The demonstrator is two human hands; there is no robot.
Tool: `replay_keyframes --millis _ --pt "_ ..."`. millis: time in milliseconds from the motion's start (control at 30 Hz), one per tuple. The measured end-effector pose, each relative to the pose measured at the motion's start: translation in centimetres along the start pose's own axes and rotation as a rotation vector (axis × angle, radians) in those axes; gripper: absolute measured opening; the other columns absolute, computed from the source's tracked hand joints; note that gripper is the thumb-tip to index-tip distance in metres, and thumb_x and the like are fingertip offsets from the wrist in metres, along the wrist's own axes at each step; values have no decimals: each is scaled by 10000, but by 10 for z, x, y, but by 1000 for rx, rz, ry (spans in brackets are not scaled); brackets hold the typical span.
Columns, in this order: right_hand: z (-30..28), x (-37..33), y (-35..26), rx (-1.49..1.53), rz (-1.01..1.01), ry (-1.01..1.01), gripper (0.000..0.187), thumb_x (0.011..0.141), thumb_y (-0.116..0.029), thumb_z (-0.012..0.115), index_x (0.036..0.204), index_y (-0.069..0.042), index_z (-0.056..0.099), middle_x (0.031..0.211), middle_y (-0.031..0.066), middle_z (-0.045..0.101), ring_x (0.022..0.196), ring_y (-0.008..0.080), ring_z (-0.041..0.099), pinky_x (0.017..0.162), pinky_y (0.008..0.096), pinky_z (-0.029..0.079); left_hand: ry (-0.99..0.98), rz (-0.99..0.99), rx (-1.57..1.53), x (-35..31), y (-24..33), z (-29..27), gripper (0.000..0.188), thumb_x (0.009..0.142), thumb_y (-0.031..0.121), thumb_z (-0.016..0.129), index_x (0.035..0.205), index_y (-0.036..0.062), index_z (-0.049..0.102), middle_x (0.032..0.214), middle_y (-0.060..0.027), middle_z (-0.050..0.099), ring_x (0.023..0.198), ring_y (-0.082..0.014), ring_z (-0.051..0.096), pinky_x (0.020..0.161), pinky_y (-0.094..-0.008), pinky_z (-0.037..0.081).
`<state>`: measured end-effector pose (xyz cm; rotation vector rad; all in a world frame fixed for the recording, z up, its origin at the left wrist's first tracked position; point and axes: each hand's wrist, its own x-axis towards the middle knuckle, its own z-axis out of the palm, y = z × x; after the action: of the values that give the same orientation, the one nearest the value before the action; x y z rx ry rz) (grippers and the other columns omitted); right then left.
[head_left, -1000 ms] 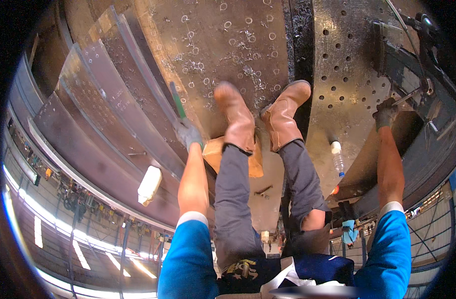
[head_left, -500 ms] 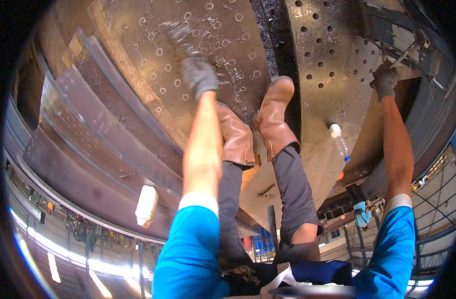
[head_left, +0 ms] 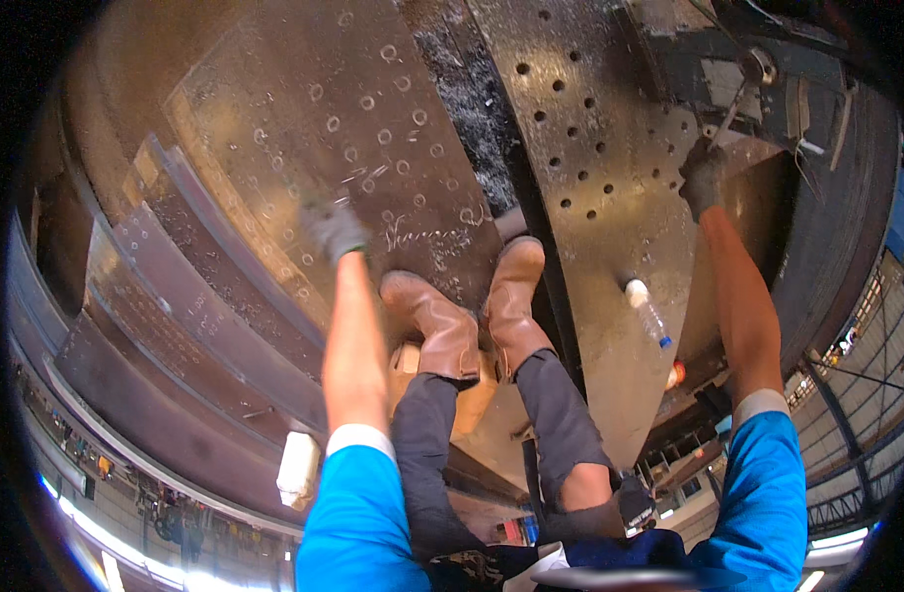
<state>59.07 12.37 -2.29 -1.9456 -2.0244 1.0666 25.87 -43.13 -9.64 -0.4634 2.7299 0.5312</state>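
A grey work glove covers my left hand (head_left: 336, 229), which is smeared by motion just above the steel plate (head_left: 304, 89) marked with chalk circles. Whether its fingers hold anything cannot be made out. A few thin metal shavings (head_left: 427, 237) lie on that plate, between the hand and my boots. At the far right my right hand (head_left: 704, 180), in a dark glove, is closed round a metal lever (head_left: 732, 113). That lever runs up to a round hub (head_left: 758, 67) on dark machinery.
My brown boots (head_left: 516, 286) rest on the plate. A dark gap full of shavings (head_left: 472, 109) separates it from a plate with drilled holes (head_left: 561, 123). A clear bottle with a blue cap (head_left: 652, 321) lies right; a whitish container (head_left: 298, 469) sits lower left.
My left hand has swept left and nearer, away from the blurred shavings it was beside. Fewer shavings lie on the marked plate. My right hand stays on the lever; the whole view has shifted.
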Motion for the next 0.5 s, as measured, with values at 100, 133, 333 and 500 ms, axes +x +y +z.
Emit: replay_keyframes --millis 100,133,333,500 --pt "-2 -1 -3 16 -71 -47 292 1068 -427 455 1091 -160 573 771 20 565 588 177 526 468 372 411 201 -63 145 102 -38 -45 477 910 361 604 1204 -12 651 1040 -194 745 906 -399 731 792 -500 590" --pt "0 -1 -5 63 -57 -62 281 1066 -428 459 1105 -172 568 775 12 562 582 170 519 464 366 410 130 -67 229 132 -36 -48 458 894 331 622 1209 0 650 1029 -196 745 893 -404 730 784 -495 590" --pt "-1 -6 -16 334 187 -52 269 1058 -400 484 1201 -188 569 775 7 546 567 148 509 462 317 417 131 189 166 175 105 32 370 850 192 640 1185 36 660 1062 -214 723 989 -418 704 844 -494 570" --pt "-5 -5 -15 389 183 -65 235 1074 -345 466 1147 -157 585 793 16 574 573 153 526 475 336 436 -171 650 179 69 256 78 289 904 213 574 1126 57 673 1187 -206 692 1124 -394 666 954 -497 543"
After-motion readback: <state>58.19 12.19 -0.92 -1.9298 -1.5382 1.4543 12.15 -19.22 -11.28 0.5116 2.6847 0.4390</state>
